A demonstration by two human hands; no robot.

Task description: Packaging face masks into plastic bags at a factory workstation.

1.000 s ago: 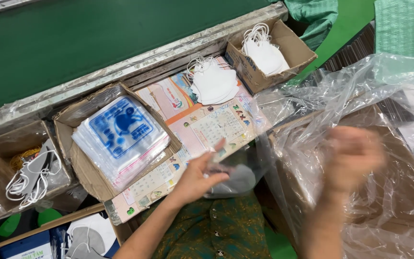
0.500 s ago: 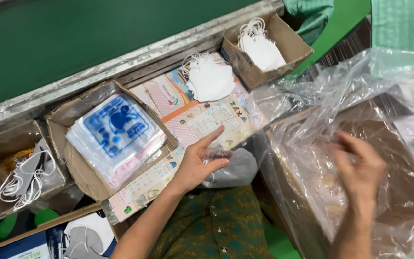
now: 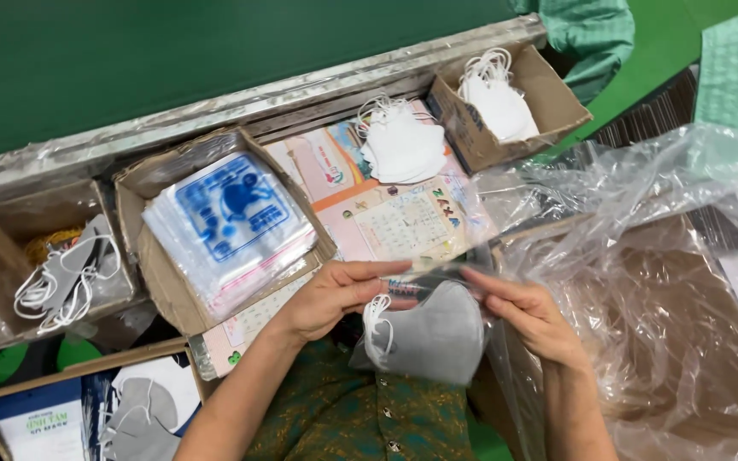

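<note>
The grey mask [image 3: 433,333] hangs close in front of the person's body, sitting inside a clear plastic pouch [image 3: 437,282] whose top edge is stretched between both hands. The left hand [image 3: 335,294] has its grip closed in a pinch on the pouch's left corner, thumb against fingertips; the right hand [image 3: 527,312] pinches the right end the same way, so neither grip is open. To do this well, I'd judge the 2 pinches should stay level and pull the mouth taut, with the white ear loops [image 3: 377,324] tucked fully inside before the edge is pressed, since 1 loop curls near the opening.

Just beyond the hands, the counter [image 3: 403,222] is covered by colourful printed sheets. On it, to the left, an open cardboard box [image 3: 160,282] holds a stack of clear pouches with blue print [image 3: 232,218]. Further back lies a loose pile of white masks [image 3: 399,145], and beside it another cardboard box [image 3: 557,98] with more white masks. At the far left a box holds grey masks with white loops [image 3: 66,273]. To the right, a big carton lined with crumpled clear plastic [image 3: 659,282] stands open. Behind everything runs a green belt surface [image 3: 172,60] with a worn metal edge
</note>
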